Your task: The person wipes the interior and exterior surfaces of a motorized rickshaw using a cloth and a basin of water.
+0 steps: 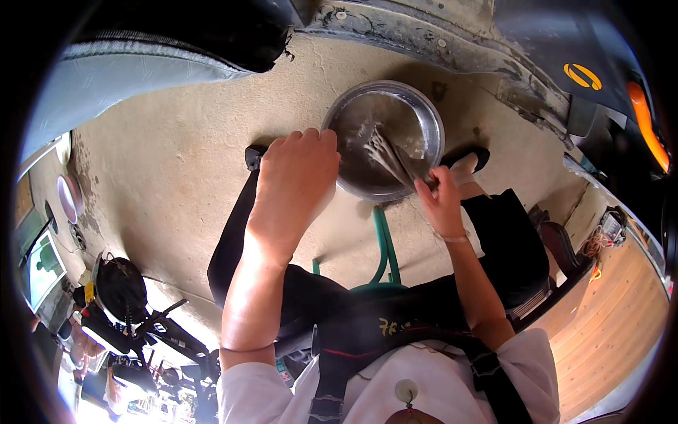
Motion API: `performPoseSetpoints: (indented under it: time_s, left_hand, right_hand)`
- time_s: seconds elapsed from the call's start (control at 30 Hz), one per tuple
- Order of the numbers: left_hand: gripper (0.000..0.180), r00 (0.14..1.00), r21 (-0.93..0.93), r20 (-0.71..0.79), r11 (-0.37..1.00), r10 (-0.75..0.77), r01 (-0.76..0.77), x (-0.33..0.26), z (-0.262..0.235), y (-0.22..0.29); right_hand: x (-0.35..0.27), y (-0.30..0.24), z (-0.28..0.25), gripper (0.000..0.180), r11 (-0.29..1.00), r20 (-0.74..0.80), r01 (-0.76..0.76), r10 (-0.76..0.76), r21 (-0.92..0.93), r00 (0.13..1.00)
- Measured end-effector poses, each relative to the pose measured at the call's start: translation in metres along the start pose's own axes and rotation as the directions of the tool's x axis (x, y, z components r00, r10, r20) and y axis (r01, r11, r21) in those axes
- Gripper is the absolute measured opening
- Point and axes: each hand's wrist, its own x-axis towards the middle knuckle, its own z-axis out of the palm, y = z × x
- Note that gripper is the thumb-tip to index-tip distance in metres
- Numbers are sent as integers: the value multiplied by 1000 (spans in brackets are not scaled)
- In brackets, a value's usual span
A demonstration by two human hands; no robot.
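On the floor between my feet stands a round metal basin (332, 169) with murky, splashing water in it. My right hand (443, 201) is closed at the basin's near right rim, on one end of a limp grey wet cloth (388, 157). The cloth stretches in folds toward the middle of the water. My left hand (298, 166) is raised beside the basin's left rim, its back toward me and its knuckles bent. Its fingertips and anything in them are hidden under the hand.
A green-legged stool (383, 247) is under me. Ahead lies a worn metal beam (424, 42), with a grey-blue padded thing (141, 85) to its left. An orange handle (647, 124) is at far right, above a wooden board (607, 311). A motorbike or scooter (131, 304) stands lower left.
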Motion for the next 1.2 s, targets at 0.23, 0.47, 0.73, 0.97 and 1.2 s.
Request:
performPoseSetpoints:
  time_s: [0.23, 0.47, 0.73, 0.97, 1.2]
  left_hand:
    - [15, 1000, 22, 8, 1000, 4, -5, 10, -6, 5]
    - [16, 998, 7, 53, 1000, -17, 17, 4, -5, 2]
    - [18, 988, 93, 99, 987, 120, -129, 11, 31, 24]
    - [60, 961, -514, 256, 857, 101, 47, 0, 123, 71]
    - [36, 970, -797, -244, 566, 20, -212, -3, 223, 92]
  right_hand:
    - [82, 185, 106, 20, 916, 2, 26, -28, -401, 1000]
    - [78, 188, 134, 40, 708, 564, 405, -11, -578, 825]
    - [54, 171, 102, 23, 971, 457, 67, 47, -230, 888]
    - [-14, 20, -3, 17, 942, 288, -60, -40, 330, 957]
    - [-75, -45, -78, 14, 784, 287, -115, -83, 609, 954]
